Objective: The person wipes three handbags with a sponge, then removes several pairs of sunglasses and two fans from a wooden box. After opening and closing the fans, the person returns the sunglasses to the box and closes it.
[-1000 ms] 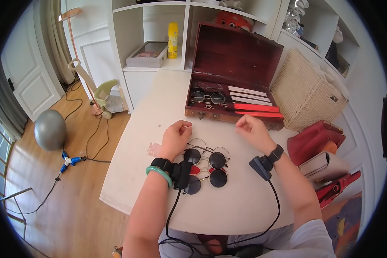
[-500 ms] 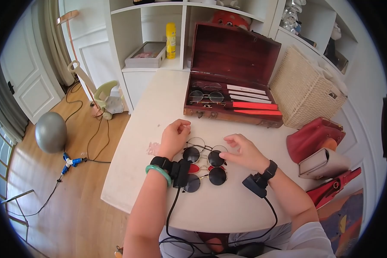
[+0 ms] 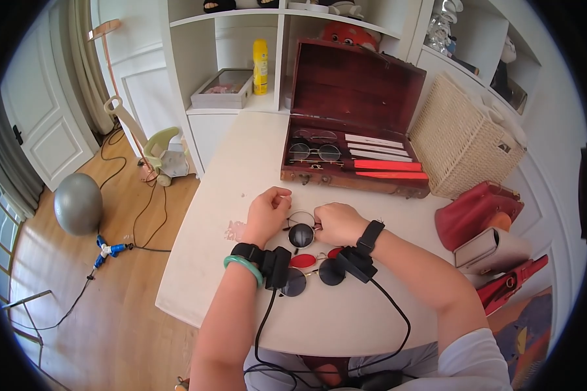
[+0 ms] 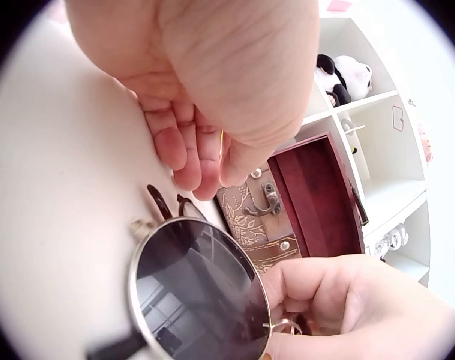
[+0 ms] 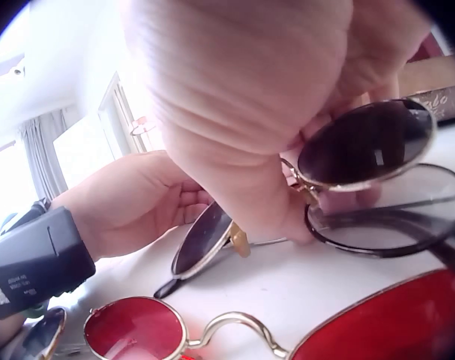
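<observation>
Thumb and fingers of my right hand (image 3: 341,223) pinch a pair of round dark sunglasses (image 3: 301,236) by the bridge. In the left wrist view one dark lens (image 4: 201,281) is tilted up off the white table. Clear round glasses (image 5: 392,244) with a dark rim lie just behind them, overlapped by the sunglasses. My left hand (image 3: 267,215) rests at the left with loosely curled fingers and holds nothing. Nearer me are red-lensed glasses (image 5: 136,330) and another pair of dark round sunglasses (image 3: 293,282), partly covered by my right wrist's camera.
At the back of the table (image 3: 209,280) stands an open dark-red case (image 3: 355,184) with glasses and white and red strips inside. A wicker basket (image 3: 463,140) and several bags, one a red bag (image 3: 476,212), line the right side. Cables trail from both wrist cameras.
My right hand has moved left and down from over the table's right side and has taken hold of the dark sunglasses at the bridge. The left hand stays about where it was.
</observation>
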`<act>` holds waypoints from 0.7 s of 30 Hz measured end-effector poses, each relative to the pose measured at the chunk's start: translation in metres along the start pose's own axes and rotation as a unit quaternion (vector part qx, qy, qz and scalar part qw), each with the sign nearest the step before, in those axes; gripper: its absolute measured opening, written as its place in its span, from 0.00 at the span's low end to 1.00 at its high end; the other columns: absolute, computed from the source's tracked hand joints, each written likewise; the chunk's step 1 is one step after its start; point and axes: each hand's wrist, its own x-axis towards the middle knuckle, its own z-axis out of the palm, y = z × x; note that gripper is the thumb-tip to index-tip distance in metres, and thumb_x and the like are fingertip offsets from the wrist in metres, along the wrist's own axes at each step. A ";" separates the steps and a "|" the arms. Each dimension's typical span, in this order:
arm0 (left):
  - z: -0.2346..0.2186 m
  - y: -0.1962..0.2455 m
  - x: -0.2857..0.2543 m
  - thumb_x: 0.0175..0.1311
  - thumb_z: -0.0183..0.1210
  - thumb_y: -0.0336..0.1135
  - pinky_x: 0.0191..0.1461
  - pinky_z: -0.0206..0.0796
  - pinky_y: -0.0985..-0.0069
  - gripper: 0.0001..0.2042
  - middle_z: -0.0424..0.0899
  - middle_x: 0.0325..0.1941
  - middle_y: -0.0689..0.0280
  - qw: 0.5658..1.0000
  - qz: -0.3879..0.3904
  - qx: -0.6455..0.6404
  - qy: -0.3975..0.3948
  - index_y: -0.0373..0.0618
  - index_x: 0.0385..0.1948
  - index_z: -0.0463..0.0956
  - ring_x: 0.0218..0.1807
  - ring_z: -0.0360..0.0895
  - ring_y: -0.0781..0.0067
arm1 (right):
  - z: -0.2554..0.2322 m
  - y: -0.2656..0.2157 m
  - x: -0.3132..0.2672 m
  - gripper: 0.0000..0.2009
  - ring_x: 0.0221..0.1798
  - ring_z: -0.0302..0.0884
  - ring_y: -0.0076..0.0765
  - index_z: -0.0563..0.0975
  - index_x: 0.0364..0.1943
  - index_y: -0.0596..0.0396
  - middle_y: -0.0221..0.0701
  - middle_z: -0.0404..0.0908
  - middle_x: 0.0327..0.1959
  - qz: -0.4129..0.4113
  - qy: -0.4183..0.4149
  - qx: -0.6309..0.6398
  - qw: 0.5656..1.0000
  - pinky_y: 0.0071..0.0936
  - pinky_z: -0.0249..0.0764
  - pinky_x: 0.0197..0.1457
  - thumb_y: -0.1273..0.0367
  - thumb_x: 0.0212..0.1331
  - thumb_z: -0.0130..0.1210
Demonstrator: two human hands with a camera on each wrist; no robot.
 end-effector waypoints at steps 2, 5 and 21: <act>-0.001 0.001 0.000 0.63 0.53 0.32 0.38 0.69 0.82 0.10 0.80 0.26 0.67 1.000 0.000 0.020 -0.010 0.37 0.42 0.77 0.31 0.77 0.81 | -0.001 0.003 -0.002 0.11 0.39 0.78 0.51 0.78 0.28 0.61 0.44 0.80 0.31 -0.003 0.002 -0.006 1.000 0.42 0.73 0.44 0.67 0.42 0.60; -0.001 -0.001 0.001 0.63 0.54 0.32 0.38 0.68 0.81 0.11 0.80 0.26 0.67 1.000 0.009 0.017 -0.012 0.37 0.42 0.77 0.31 0.77 0.81 | -0.003 0.010 -0.010 0.10 0.38 0.78 0.52 0.78 0.27 0.61 0.45 0.80 0.30 -0.005 0.011 -0.014 1.000 0.41 0.74 0.43 0.68 0.41 0.60; -0.002 0.008 -0.006 0.64 0.53 0.32 0.39 0.67 0.83 0.11 0.79 0.27 0.69 0.999 -0.029 0.025 -0.021 0.37 0.42 0.76 0.31 0.75 0.83 | -0.132 0.114 0.044 0.10 0.36 0.80 0.49 0.79 0.28 0.60 0.45 0.81 0.27 0.087 0.201 -0.018 0.976 0.37 0.75 0.43 0.68 0.40 0.59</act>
